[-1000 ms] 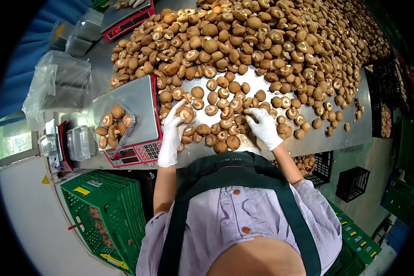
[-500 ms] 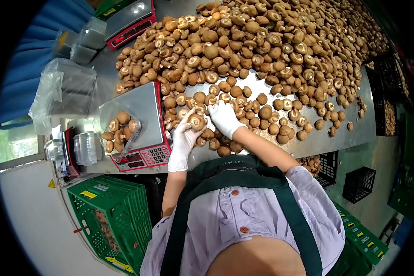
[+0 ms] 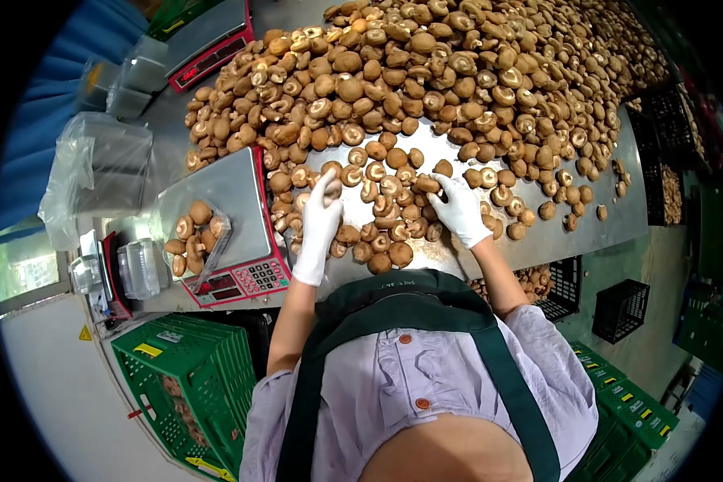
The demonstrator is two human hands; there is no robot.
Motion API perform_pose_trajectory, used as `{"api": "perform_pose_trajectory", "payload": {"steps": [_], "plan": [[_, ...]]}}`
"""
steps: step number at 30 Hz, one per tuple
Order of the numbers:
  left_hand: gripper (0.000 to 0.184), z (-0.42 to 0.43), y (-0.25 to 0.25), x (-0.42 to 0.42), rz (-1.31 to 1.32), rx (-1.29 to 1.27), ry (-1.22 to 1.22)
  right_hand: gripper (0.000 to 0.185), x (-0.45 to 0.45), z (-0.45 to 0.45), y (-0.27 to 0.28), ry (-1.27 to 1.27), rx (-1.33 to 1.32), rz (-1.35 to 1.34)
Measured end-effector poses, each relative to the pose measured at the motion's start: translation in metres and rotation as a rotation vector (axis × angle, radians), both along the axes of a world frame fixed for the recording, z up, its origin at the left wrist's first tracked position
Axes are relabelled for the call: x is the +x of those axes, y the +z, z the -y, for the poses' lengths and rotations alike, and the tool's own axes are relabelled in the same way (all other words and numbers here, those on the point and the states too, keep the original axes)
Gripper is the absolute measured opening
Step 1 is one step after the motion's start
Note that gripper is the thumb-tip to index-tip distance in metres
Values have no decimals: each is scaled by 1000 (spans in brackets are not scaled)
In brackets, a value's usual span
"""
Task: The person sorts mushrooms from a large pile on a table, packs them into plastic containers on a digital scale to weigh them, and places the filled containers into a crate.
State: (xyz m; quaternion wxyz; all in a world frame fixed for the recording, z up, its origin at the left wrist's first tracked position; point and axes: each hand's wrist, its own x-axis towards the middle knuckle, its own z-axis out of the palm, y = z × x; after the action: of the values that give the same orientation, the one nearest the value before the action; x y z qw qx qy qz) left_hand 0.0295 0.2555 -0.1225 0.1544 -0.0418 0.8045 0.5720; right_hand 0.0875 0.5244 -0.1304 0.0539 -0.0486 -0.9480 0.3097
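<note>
Brown shiitake mushrooms (image 3: 390, 185) lie loose on the metal table in front of me, some cap up, others stem up. My left hand (image 3: 320, 225), in a white glove, is among them beside the scale, with fingers and thumb closed around a mushroom (image 3: 334, 189) that is partly hidden by the fingers. To the right, my gloved right hand (image 3: 460, 210) pinches another mushroom (image 3: 427, 184) between thumb and fingers. On the red-edged digital scale (image 3: 245, 193) sits a clear plastic tray (image 3: 219, 245) with several mushrooms in it.
A large mushroom heap (image 3: 458, 72) covers the back of the table (image 3: 570, 241). A second scale (image 3: 209, 56) stands at the back left. Plastic bags (image 3: 104, 169) and clear trays (image 3: 140, 265) are at left. Green crates (image 3: 185, 361) and a black crate (image 3: 621, 309) stand below.
My left hand has let go of the large mushroom it held and reached slightly up. My right hand has moved right and now grips a mushroom. The view has shifted a little.
</note>
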Motion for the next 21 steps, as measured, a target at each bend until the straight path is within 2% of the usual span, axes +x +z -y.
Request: {"api": "perform_pose_trajectory", "payload": {"steps": [1,4,5,7,9,11,13,14,15,17,19,20,21], "plan": [[49,-7,-1,-10,-3,0,-4,37,0,1,2,4,-17,25],[58,-25,-9,-44,-535,-620,-274,34,-7,9,6,42,-4,95],[54,-27,-17,-50,-389,-760,-416,34,-8,12,2,70,12,67],[52,-38,-17,-54,-299,-913,-505,38,-13,17,10,124,101,75],[43,-34,-18,-46,-411,-835,-474,40,-17,18,21,141,72,131],[35,-25,-17,-34,-366,-865,-600,40,-25,15,25,132,69,151],[32,-16,-5,-16,-330,-841,-604,38,-38,12,31,80,-116,209],[33,-10,6,-6,-326,-759,-567,37,-50,11,34,80,-150,213],[33,-5,17,1,-323,-677,-529,35,-60,12,29,53,-89,29],[32,4,31,5,80,-349,-373,30,-92,16,37,76,-121,-127],[34,18,18,9,129,375,-199,31,-120,31,59,53,-45,-192],[41,27,19,9,197,464,-146,43,-142,32,39,118,114,-384],[51,26,45,11,442,632,-26,54,-160,38,36,116,244,-429]]}}
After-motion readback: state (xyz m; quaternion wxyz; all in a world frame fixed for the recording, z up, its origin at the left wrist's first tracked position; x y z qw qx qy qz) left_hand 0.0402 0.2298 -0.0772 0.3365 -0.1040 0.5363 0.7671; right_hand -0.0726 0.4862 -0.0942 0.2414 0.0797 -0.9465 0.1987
